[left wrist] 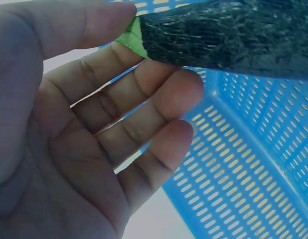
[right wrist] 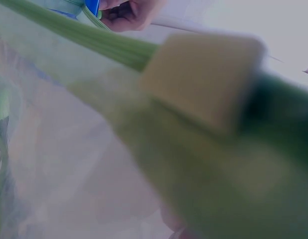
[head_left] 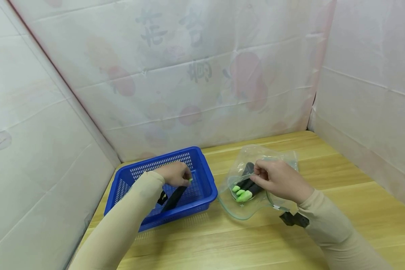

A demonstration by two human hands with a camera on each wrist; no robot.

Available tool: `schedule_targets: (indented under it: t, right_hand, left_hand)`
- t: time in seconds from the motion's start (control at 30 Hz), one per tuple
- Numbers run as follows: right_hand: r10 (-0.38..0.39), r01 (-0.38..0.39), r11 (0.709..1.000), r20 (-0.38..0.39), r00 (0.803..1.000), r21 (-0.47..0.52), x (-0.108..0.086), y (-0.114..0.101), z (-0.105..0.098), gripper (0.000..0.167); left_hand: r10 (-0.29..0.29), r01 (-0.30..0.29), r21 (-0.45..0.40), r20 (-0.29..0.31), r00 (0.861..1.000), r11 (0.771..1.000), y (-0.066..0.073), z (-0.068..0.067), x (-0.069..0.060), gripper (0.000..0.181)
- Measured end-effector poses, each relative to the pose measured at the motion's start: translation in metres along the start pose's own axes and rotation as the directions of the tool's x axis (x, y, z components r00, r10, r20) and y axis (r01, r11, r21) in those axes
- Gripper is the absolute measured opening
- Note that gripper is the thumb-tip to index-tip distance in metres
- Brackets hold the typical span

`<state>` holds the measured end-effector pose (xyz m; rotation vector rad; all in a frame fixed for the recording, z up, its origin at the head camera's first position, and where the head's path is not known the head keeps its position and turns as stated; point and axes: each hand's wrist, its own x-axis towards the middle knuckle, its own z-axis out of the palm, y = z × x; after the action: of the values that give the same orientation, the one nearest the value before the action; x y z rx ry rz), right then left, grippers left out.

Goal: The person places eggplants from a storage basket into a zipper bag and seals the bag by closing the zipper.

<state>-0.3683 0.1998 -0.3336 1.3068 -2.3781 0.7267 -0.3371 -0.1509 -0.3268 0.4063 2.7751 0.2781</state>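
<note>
My left hand (head_left: 175,173) is over the blue basket (head_left: 206,170), pinching the light green tip of a long dark vegetable (left wrist: 224,40) between thumb and index finger. Its other fingers extend loosely below, as the left wrist view shows. The vegetable slants down inside the basket. To the right, my right hand (head_left: 283,180) pinches the edge of a clear zip bag (head_left: 249,210). Several similar dark vegetables (head_left: 245,195) with green tips lie in that bag. A blurred pale slider (right wrist: 204,79) on the bag's green zip strip fills much of the right wrist view.
The basket has slotted walls and stands on a wooden table (head_left: 216,245) at the left. A small black object (head_left: 162,197) shows in the basket beside the left sleeve. White printed sheets (head_left: 202,78) wall the table at the back and both sides.
</note>
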Motion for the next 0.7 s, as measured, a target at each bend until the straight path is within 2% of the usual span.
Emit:
schedule_targets:
  t: [0.17, 0.53, 0.7]
  right_hand:
    - [-0.005, 0.005, 1.000, 0.001, 1.000, 0.005, 0.001, 0.001, 0.001, 0.022]
    - [-0.013, 0.013, 1.000, 0.005, 1.000, 0.012, 0.002, 0.002, 0.002, 0.022]
    - [-0.010, 0.010, 1.000, 0.003, 1.000, 0.014, 0.002, 0.002, 0.002, 0.022]
  left_hand:
    - [0.038, -0.038, -0.001, -0.040, 0.998, 0.999, -0.001, -0.003, -0.004, 0.008]
    - [0.075, -0.079, -0.024, -0.123, 0.990, 0.997, -0.005, -0.007, -0.013, 0.026]
    - [0.095, -0.102, -0.036, -0.160, 0.982, 0.994, -0.006, -0.009, -0.015, 0.028]
